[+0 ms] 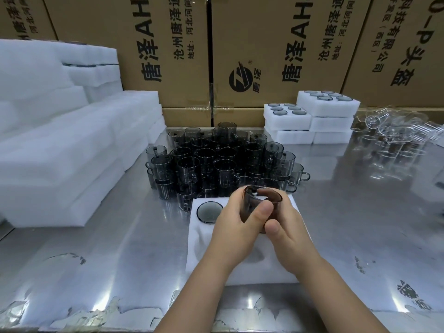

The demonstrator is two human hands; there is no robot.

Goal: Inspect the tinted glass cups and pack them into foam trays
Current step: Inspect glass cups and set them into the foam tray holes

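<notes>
Hands: left hand (pixel 230 219) and right hand (pixel 288 229) are close together, both wrapped round one tinted cup (pixel 262 198), thumbs on its near wall.
Held cup: lifted and tilted, just above the far part of the foam tray (pixel 206 251); its handle is hidden.
Tray: lies on the desk (pixel 120 248) under the hands, with one seated cup (pixel 209 211) in the far-left pocket.
Supply: stacked cups (pixel 216 162) crowd just behind the tray.
Step, as judged: inspecting before seating.
Doing it well: rotate the glass slowly toward the light, checking rim, wall and handle. Keep it low over the foam. Then lower it squarely into a pocket beside the seated cup.
Risk: smooth glass may slip, and the stack behind is easily knocked.
</notes>
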